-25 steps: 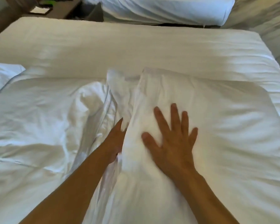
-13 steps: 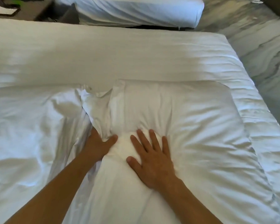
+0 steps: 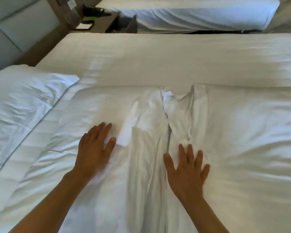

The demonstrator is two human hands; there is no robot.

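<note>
Two white pillows lie side by side on the bed in front of me. My left hand rests flat, fingers straight, on the left pillow. On the right pillow, my right hand presses down with spread fingers near its left edge. Loose, creased pillowcase fabric bunches in the gap between the two pillows.
A third white pillow lies at the far left by a padded headboard. The white bed stretches beyond the pillows. A wooden nightstand with dark objects and a second bed stand at the back.
My left hand came out of the gap between the pillows and moved left onto the left pillow. My right hand stayed flat on the right pillow. The view swung left.
</note>
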